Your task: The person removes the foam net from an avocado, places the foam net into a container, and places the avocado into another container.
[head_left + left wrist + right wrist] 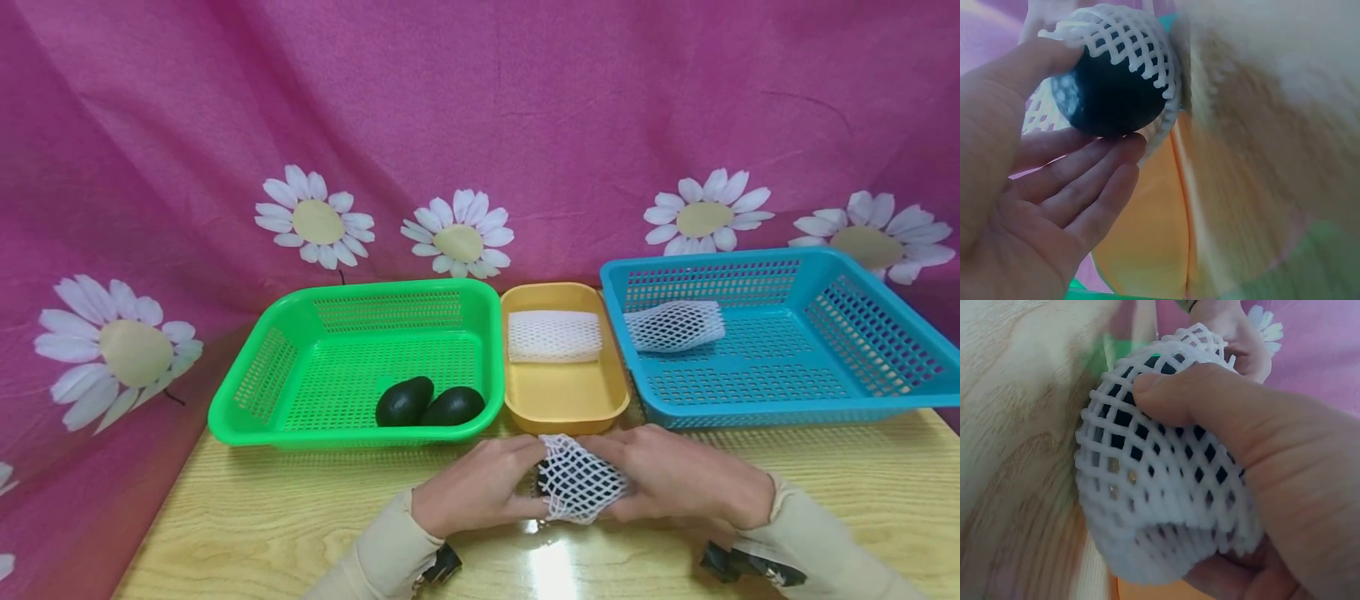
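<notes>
A dark avocado [1107, 94] sits partly inside a white foam net sleeve [583, 479], held between both hands just above the table's front part. My left hand [487, 487] holds the avocado's bare end, thumb on top and fingers underneath. On the other side my right hand [675, 479] grips the sleeve, its thumb pressing the mesh over the fruit. In the right wrist view the sleeve [1160, 506] hangs loose and open past the avocado at its near end. Two more avocados [405, 402] lie in the green basket [360, 436].
The yellow tray [566, 404] behind the hands holds white foam net sleeves [555, 337]. To its right, a blue basket [750, 375] contains a net-wrapped item [675, 326]. A pink flowered cloth [525, 108] hangs behind the wooden table [262, 517].
</notes>
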Motion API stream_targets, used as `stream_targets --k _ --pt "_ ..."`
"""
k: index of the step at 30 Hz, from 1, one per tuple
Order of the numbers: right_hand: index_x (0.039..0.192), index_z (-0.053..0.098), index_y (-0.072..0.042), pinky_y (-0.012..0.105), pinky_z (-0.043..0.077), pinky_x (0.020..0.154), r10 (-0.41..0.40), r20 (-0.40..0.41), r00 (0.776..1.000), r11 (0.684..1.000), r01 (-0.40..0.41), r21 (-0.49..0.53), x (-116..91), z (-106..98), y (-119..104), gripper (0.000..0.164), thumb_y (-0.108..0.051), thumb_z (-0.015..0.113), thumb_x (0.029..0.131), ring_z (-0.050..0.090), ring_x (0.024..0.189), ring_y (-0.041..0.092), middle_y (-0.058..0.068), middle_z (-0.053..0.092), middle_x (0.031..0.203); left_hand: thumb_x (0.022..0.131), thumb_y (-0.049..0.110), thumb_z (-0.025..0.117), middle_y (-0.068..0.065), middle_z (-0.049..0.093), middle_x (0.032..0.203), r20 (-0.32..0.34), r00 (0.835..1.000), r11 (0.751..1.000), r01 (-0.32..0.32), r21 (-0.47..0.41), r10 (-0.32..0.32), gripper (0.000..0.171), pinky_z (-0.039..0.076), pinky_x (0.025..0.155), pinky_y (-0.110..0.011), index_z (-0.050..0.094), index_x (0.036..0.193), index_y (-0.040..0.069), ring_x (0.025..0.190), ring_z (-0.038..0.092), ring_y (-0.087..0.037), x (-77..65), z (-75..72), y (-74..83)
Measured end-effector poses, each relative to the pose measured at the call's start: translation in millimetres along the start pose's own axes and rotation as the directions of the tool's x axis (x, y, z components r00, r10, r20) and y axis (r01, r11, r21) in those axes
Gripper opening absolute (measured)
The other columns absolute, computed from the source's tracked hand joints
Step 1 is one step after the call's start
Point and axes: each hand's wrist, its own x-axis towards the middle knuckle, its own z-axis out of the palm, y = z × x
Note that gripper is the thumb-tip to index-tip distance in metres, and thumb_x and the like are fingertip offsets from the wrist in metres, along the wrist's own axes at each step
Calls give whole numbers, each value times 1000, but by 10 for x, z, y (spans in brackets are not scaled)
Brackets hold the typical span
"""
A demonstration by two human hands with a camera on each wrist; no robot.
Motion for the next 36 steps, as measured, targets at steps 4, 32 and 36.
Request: stream_targets --k 4,32,36 --pt "135 61 -17 14 52 67 -29 -13 999 999 30 12 4 8 -5 54 -29 80 85 56 77 -8 -14 68 97 89 33 77 3 69 111 16 1000 1000 16 0 -16 46 52 85 -9 63 126 12 92 62 0 1 11 8" --pt "128 63 -20 19 57 72 -56 -16 998 998 56 -29 8 0 -24 41 -20 78 90 62 83 -4 -11 72 102 82 37 83 1 64 115 34 998 998 59 23 -60 59 48 78 -6 58 129 12 91 58 0 -8 32 40" --pt "129 65 -22 23 61 78 -56 -15 998 998 55 -19 7 5 -15 37 -21 77 93 65 90 -4 -12 74 109 81 42 83 1 63 119 44 995 996 85 32 -86 65 47 76 -7 57 132 14 90 57 -1 -18 8 36"
